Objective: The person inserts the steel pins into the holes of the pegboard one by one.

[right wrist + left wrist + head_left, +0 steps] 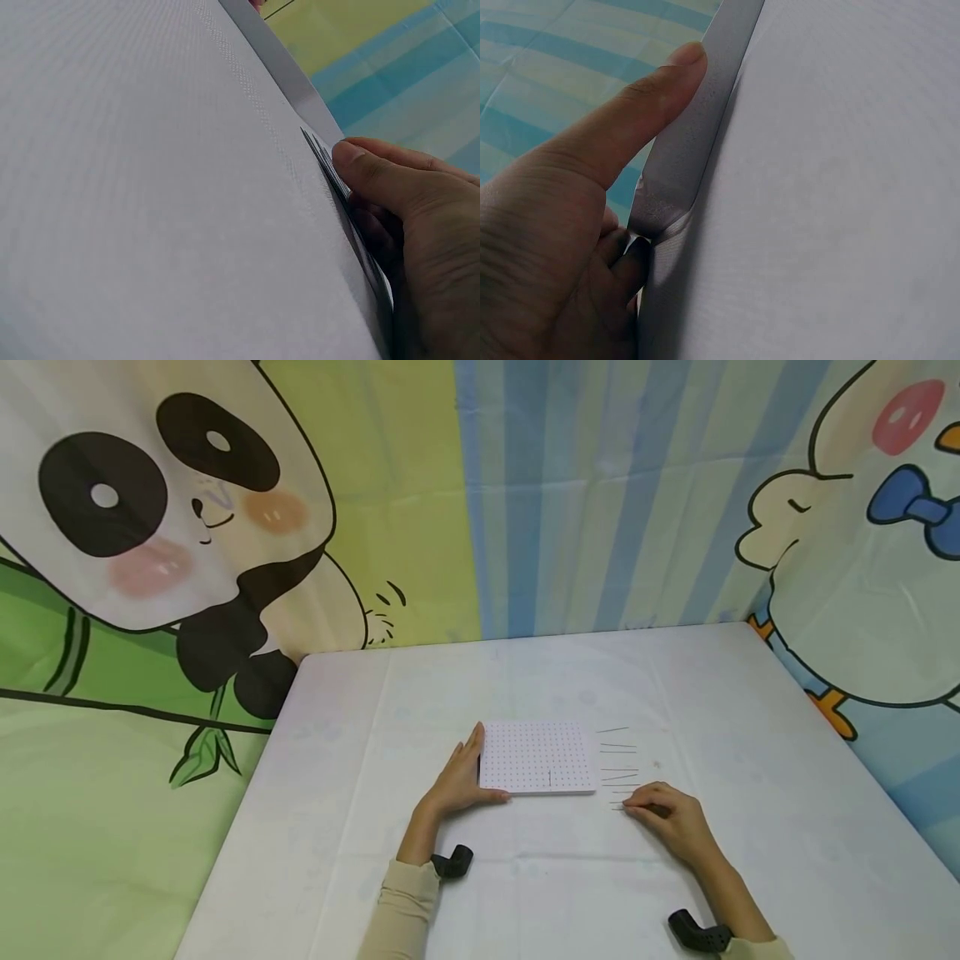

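Plainly, a white pegboard (525, 752) is set flat on the white-covered surface (420, 710), between the two hands. Its rectangular top is pale and dotted all over with small dark holes in even rows and columns, and along its near edge a thin, plain side is shown. One thin, dark pin (550, 777) is stood in the board toward that edge, right of the middle. The near left corner is held by the left hand (459, 779); its grip is spread wide, with the fingers laid along the left edge and the thumb pressed to the near one. To the right of the board, thin sticks (618, 745) are laid crosswise in a loose column; they are dark, some tinged with red, and the farthest is slightly slanted. At the column's near end the right hand (671, 821) is placed, its thumb and fingertips drawn together at the nearest sticks; whether one is pinched in that grip cannot be told. On each wrist a black device (453, 862) is worn.
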Motion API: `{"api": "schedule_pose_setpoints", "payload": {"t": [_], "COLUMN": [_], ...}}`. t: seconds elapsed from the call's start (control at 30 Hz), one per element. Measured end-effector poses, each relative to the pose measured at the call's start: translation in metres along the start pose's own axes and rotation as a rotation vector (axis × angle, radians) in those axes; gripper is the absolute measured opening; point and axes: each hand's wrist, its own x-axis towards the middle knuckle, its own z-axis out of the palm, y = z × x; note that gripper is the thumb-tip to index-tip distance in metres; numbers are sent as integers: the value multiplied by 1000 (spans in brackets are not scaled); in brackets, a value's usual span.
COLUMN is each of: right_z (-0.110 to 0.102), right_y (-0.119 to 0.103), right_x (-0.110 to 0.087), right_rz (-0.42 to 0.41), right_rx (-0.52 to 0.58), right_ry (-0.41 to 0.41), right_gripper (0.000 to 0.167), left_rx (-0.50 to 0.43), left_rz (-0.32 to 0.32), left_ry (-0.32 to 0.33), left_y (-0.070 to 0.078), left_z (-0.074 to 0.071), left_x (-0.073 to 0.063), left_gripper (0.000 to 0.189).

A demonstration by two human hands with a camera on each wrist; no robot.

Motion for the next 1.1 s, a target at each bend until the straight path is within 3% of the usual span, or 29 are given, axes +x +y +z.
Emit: {"api": "schedule_pose_setpoints", "payload": {"t": [0.33, 0.8, 0.9, 1.1], "right_z": [1, 2, 0, 9], "right_y": [1, -3, -7, -26], "right_x": [-1, 0, 3, 24], "right_rz": [-48, -43, -48, -3], "right_rx": [-39, -119, -76, 131], "right_ry": [-24, -41, -17, 38], "right_gripper": [25, 22, 22, 21], "left_rx": [7, 8, 2, 13], "left_rz": [-12, -5, -6, -3], "left_ry": [-8, -3, -11, 0], "left_y": [-1, -1, 0, 1], "left_z": [1, 1, 1, 1], "left_x": [0, 0, -2, -1], "left_gripper": [132, 132, 132, 132]}}
